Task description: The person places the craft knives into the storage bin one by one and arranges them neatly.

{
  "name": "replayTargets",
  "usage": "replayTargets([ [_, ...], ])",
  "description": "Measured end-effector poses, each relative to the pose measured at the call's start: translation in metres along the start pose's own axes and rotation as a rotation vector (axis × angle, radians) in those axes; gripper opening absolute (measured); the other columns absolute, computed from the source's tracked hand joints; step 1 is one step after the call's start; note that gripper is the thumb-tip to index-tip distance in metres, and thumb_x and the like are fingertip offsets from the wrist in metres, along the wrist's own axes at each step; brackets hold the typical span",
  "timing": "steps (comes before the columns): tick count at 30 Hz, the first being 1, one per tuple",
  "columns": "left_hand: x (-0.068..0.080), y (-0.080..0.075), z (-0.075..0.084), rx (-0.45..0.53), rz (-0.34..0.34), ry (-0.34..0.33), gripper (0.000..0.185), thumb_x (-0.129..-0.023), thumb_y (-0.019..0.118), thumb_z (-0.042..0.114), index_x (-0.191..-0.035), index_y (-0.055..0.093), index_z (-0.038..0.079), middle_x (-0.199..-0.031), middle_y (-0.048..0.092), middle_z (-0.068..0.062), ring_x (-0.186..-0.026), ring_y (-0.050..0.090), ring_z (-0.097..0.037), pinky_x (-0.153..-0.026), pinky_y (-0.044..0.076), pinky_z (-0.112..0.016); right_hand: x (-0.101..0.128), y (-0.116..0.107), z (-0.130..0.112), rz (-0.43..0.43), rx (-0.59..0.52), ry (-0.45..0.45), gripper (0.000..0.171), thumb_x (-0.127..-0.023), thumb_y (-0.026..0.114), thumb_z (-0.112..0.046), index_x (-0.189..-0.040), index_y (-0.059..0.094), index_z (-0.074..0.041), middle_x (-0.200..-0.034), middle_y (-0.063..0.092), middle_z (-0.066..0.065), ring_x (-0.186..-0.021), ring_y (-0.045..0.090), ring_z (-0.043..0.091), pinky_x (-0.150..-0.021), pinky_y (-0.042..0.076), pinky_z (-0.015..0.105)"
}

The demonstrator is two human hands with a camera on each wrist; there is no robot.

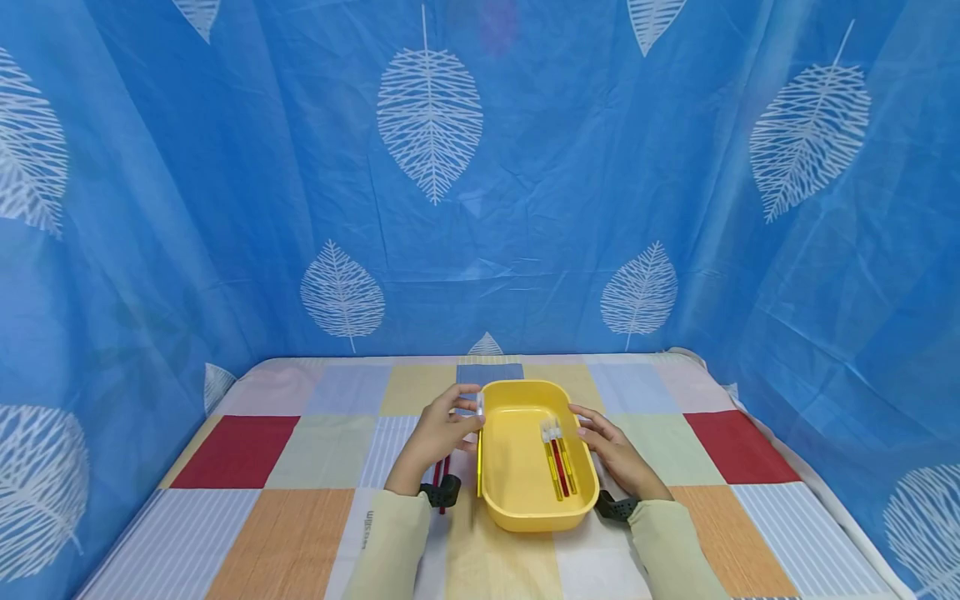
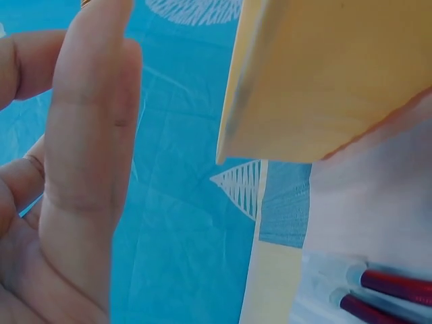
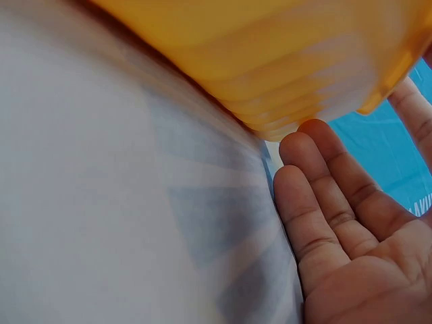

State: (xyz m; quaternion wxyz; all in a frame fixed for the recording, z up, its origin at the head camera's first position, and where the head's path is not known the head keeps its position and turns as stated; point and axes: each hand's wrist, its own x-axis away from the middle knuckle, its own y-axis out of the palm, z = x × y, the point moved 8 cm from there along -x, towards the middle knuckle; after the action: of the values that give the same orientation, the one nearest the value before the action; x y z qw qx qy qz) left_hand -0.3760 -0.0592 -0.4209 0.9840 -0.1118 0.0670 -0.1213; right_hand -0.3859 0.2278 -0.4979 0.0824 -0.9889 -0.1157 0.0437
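Note:
A yellow plastic tray (image 1: 517, 521) with rounded corners sits on the table between both hands. Inside lie two yellow sticks and a red stick (image 1: 559, 471), slim and brush-like with pale tips. My left hand (image 1: 442, 429) pinches another yellow brush-like stick (image 1: 480, 467), upright in the head view along the tray's left rim; only a bit of gold shows at the top of the left wrist view. My right hand (image 1: 618, 454) rests on the tray's right side, its fingers (image 3: 304, 196) extended against the outer wall and its thumb near the rim.
Two red sticks (image 1: 442, 471) with clear ends lie on the table left of the tray, partly hidden under my left wrist. A patchwork cloth (image 1: 322, 454) covers the table. Blue leaf-print curtains (image 1: 525, 208) stand behind and at both sides.

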Motion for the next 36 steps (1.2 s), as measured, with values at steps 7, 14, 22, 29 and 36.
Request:
replayTargets([
  [7,0.0,0.009,0.004,0.018,-0.024,0.01,0.052,-0.102,0.071,0.004,-0.152,0.057,0.002,-0.125,0.064,-0.021,-0.095,0.072,-0.023,-0.067,0.067,-0.04,0.0,0.0,0.001,0.0,-0.002,0.01,0.055,-0.114,0.055,-0.02,-0.164,0.041,-0.001,-0.156,0.047,0.033,-0.135,0.058,0.041,-0.105,0.055,0.03],
  [14,-0.002,0.019,0.011,0.013,-0.037,0.012,0.051,-0.102,0.071,0.004,-0.152,0.057,0.004,-0.126,0.064,-0.021,-0.091,0.07,-0.02,-0.068,0.067,-0.039,-0.001,-0.001,0.001,-0.004,-0.005,-0.001,0.055,-0.115,0.054,-0.021,-0.164,0.041,-0.001,-0.156,0.046,0.033,-0.135,0.058,0.041,-0.103,0.055,0.028],
  [22,-0.01,0.033,0.02,0.024,-0.068,0.014,0.053,-0.104,0.07,0.005,-0.155,0.055,0.003,-0.126,0.064,-0.02,-0.09,0.072,-0.02,-0.072,0.068,-0.043,-0.001,0.0,0.0,-0.016,-0.022,-0.012,0.056,-0.115,0.053,-0.02,-0.165,0.039,0.0,-0.155,0.045,0.035,-0.133,0.059,0.041,-0.1,0.057,0.028],
  [29,-0.018,0.046,0.019,0.043,-0.096,0.0,0.053,-0.104,0.068,0.002,-0.155,0.054,0.001,-0.125,0.063,-0.021,-0.092,0.073,-0.023,-0.072,0.068,-0.044,-0.001,0.0,0.0,-0.013,-0.02,-0.001,0.056,-0.115,0.054,-0.021,-0.165,0.04,-0.001,-0.156,0.046,0.034,-0.136,0.058,0.043,-0.103,0.057,0.032],
  [36,-0.026,0.061,0.009,0.036,-0.111,-0.067,0.052,-0.105,0.068,0.003,-0.155,0.054,0.001,-0.124,0.062,-0.018,-0.092,0.073,-0.024,-0.073,0.068,-0.042,-0.002,0.0,0.001,-0.034,-0.032,-0.022,0.056,-0.115,0.052,-0.019,-0.165,0.037,0.001,-0.156,0.043,0.036,-0.135,0.059,0.043,-0.101,0.058,0.032],
])
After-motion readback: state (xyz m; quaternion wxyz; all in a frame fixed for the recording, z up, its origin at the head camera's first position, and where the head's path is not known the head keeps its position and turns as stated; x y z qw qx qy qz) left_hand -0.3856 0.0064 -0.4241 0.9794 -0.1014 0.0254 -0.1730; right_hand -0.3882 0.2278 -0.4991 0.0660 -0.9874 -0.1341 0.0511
